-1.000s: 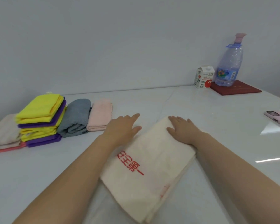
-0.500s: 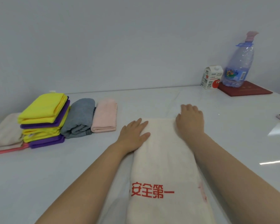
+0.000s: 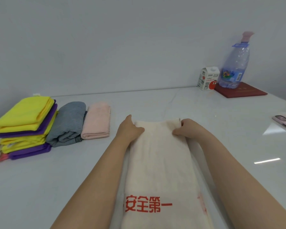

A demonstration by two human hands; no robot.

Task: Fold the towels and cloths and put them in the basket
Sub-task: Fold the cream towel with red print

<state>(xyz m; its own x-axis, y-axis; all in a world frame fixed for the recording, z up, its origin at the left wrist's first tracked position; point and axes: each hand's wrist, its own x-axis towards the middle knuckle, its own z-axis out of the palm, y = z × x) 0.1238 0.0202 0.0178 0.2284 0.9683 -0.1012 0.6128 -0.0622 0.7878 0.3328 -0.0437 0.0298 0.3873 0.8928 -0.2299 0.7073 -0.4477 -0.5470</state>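
The cream towel (image 3: 160, 162) lies as a long folded strip on the white table (image 3: 56, 187), running away from the person, with red lettering at its near end. The left hand (image 3: 130, 129) pinches its far left corner and the right hand (image 3: 186, 129) its far right corner, each with the thumb on top and the fingers curled around the far edge (how many layers each pinch takes in cannot be told). That is the likeliest trouble: if a pinch catches only the upper layer, drawing the end toward the body would peel the strip apart and leave the lower layer behind. An uneven pull, one hand ahead of the other, would lay the fold skewed, so the edges miss each other. The smooth tabletop may also let the near end slide instead of staying put. The folded pink towel (image 3: 97, 121), grey cloth (image 3: 68, 123) and yellow and purple stack (image 3: 25, 123) sit well to the left, clear of the fold; no basket is in view.
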